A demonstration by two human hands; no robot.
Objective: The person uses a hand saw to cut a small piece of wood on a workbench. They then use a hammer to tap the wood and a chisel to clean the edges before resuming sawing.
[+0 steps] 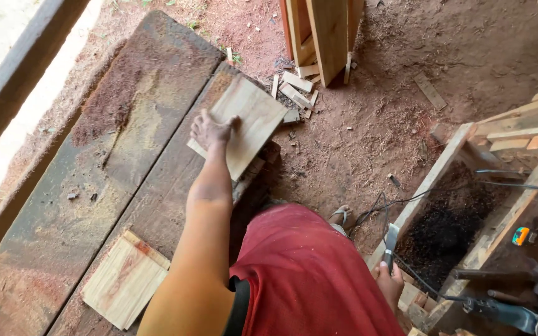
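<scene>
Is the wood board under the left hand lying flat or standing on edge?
Flat: the board lies face-up on the workbench under the left hand.
</scene>
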